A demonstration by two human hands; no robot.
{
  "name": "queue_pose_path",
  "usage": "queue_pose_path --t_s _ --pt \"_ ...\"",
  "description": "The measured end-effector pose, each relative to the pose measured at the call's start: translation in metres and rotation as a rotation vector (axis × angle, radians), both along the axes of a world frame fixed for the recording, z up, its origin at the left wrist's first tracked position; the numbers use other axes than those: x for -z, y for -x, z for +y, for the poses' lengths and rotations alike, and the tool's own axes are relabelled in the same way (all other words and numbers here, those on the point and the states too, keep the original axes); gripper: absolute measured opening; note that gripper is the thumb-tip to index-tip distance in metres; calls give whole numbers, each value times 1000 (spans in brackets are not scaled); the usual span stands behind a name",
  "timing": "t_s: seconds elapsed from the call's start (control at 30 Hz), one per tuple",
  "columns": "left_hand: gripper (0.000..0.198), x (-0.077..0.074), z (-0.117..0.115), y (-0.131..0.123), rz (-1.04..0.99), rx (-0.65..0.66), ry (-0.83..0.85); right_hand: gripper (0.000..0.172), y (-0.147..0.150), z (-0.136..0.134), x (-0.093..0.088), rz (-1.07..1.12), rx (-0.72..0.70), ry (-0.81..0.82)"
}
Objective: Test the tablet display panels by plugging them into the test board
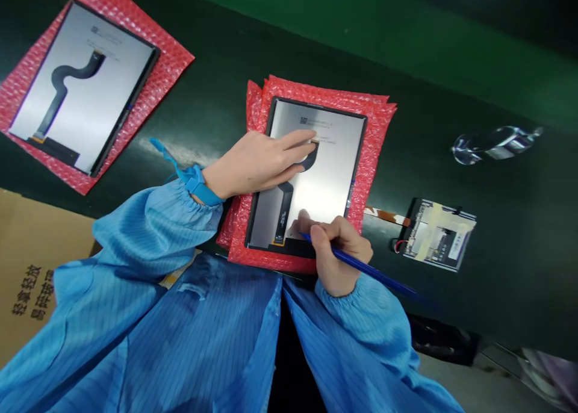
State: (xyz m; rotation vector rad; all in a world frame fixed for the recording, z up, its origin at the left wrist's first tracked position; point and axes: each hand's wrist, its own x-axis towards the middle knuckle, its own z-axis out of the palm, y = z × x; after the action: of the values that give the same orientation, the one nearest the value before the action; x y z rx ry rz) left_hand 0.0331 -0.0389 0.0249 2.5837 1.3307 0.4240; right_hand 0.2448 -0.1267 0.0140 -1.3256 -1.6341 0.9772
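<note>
"Two questions. Where's the screen panel?"

"On red bubble wrap, near the middle of the dark workbench. The left hand's fingers lie spread on it. The right hand's pinch a blue pen."

"What could go wrong?"

"The pen could slip and scratch it."

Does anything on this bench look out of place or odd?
Yes: a crumpled clear plastic piece lies loose on the dark bench surface, apart from the display panels on red bubble wrap. It looks like stray scrap.
</note>
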Motion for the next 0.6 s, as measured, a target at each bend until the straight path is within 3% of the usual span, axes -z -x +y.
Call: queue_pose_path --t_s 0.1,0.2,0.27,0.33,0.43,0.53,0.6 --pt "46 -3 -3 -2 15 1 -7 26 -28 12 -6 65 155 -144" --pt "45 -7 -7 -2 1 42 22 15 -74 36 -16 -98 227 -264" --pt "42 -11 -9 -3 -79 96 79 16 -103 52 -17 -287 140 -231" --pt "40 -17 -10 -5 -232 162 183 15 -125 65 -11 -433 -64 -199" --pt "30 -24 -12 -8 -498 166 409 26 -139 78 3 -446 -270 -118" --pt "17 -25 -12 -11 -725 66 612 37 -148 82 9 -266 -275 -35" --pt "41 -20 -12 -12 -828 7 644 42 -155 84 9 -154 -232 -27"
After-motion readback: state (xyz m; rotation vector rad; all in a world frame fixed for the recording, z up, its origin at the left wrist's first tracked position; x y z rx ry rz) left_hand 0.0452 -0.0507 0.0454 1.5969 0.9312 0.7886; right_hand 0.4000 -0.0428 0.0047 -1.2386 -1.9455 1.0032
